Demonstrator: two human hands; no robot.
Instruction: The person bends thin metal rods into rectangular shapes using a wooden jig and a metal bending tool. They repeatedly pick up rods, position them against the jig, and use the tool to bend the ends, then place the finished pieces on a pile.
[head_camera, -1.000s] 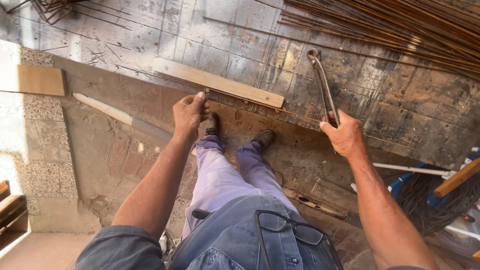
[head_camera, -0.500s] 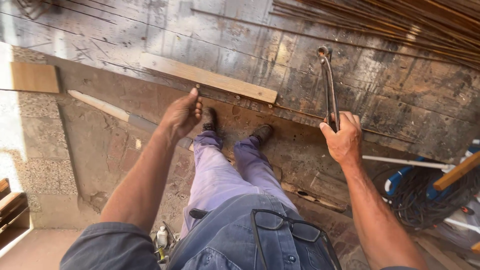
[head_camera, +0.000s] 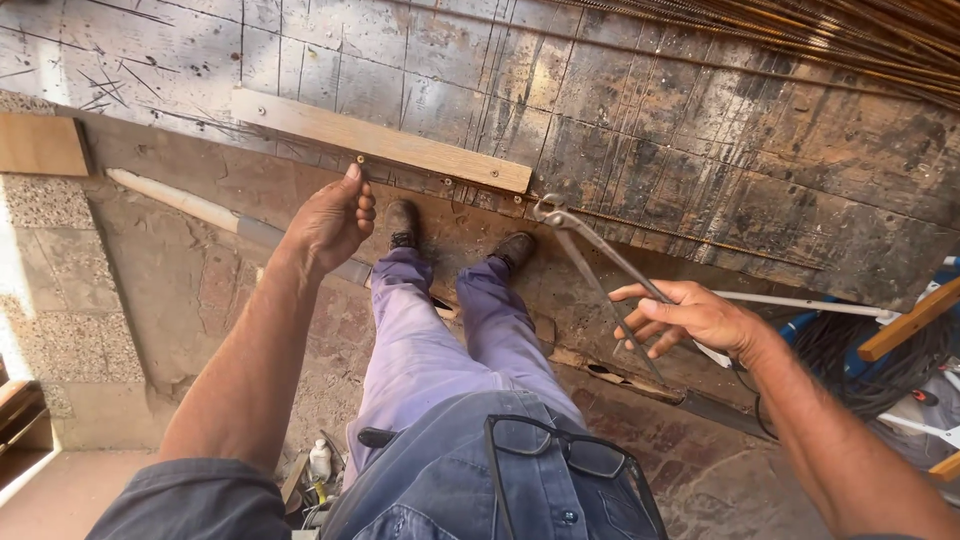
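Head view: left hand (head_camera: 330, 222) pinches nail (head_camera: 360, 159) against wooden batten (head_camera: 380, 140), right hand (head_camera: 690, 318) loosely grips pincers (head_camera: 600, 270) (striking probably follows, needs steady aim).

This is a building site, seen from up on the formwork. Worn, scratched plywood boards (head_camera: 640, 130) fill the upper half, with a bundle of rusty steel rods (head_camera: 850, 35) at 1 o'clock and a nailed wooden strip (head_camera: 380, 140) at 11. Rough concrete blocks (head_camera: 50, 250) stand at 9 o'clock, coiled cable (head_camera: 860, 360) at 3.
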